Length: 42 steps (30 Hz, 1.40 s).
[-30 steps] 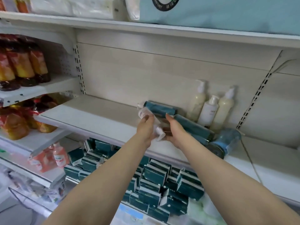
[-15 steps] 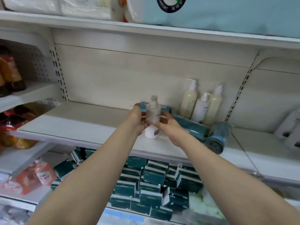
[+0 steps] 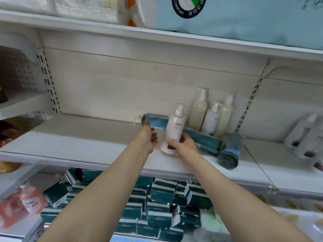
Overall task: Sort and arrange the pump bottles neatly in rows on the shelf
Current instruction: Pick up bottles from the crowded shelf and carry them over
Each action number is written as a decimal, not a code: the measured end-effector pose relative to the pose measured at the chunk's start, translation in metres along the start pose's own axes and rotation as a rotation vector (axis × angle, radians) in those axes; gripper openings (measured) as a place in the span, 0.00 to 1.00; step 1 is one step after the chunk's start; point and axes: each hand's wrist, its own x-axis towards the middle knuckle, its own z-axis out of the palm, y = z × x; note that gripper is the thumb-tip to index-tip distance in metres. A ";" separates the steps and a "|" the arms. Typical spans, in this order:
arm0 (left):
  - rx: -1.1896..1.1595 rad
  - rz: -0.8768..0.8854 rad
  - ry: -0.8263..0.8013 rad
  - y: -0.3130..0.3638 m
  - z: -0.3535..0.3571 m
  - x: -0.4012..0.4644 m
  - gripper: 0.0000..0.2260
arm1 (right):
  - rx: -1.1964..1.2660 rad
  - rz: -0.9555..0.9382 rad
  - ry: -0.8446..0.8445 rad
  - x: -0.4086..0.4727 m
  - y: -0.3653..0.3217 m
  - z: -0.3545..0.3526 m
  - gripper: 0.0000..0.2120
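The right hand (image 3: 185,145) grips the lower body of an upright white plastic pump bottle (image 3: 173,130) on the white shelf (image 3: 87,144). The left hand (image 3: 148,135), fingers loosely curled and empty, sits just beside the bottle's left.

White pump bottle (image 3: 173,130) with dark-red label – cream bottles (image 3: 198,110), teal bottles (image 3: 201,137), white shelf (image 3: 87,144).

White pump bottle (image 3: 174,130): smooth plastic, slight sheen, paper-looking label. Three cream pump bottles (image 3: 211,116) at shelf's back edge: semi-translucent plastic, satin. Shelf (image 3: 83,137): white painted metal, matt; back panel (image 3: 139,84) pale wood-grain laminate. Teal bottles (image 3: 229,151) lying down: glossy plastic. Teal boxes (image 3: 157,206) below: matt cardboard.
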 end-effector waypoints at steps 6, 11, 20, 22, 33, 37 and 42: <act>-0.035 -0.051 0.050 -0.008 0.020 0.026 0.26 | 0.194 -0.031 0.120 -0.006 -0.002 -0.026 0.39; 0.026 0.005 0.042 -0.011 0.034 0.049 0.23 | 0.217 -0.050 0.204 -0.009 0.007 -0.039 0.23; 0.117 0.111 0.047 -0.021 0.049 0.087 0.30 | 0.131 -0.078 0.164 -0.007 0.014 -0.038 0.23; 0.146 0.122 0.059 -0.020 0.051 0.090 0.31 | 0.116 -0.082 0.145 -0.007 0.016 -0.039 0.22; 0.351 0.170 0.223 -0.021 0.065 0.105 0.34 | 0.142 -0.124 0.209 -0.001 0.021 -0.039 0.23; 0.427 0.216 0.278 -0.017 0.071 0.085 0.28 | 0.120 -0.132 0.212 0.000 0.021 -0.038 0.25; 0.465 0.193 0.237 -0.018 0.068 0.091 0.28 | 0.121 -0.145 0.219 -0.001 0.022 -0.039 0.23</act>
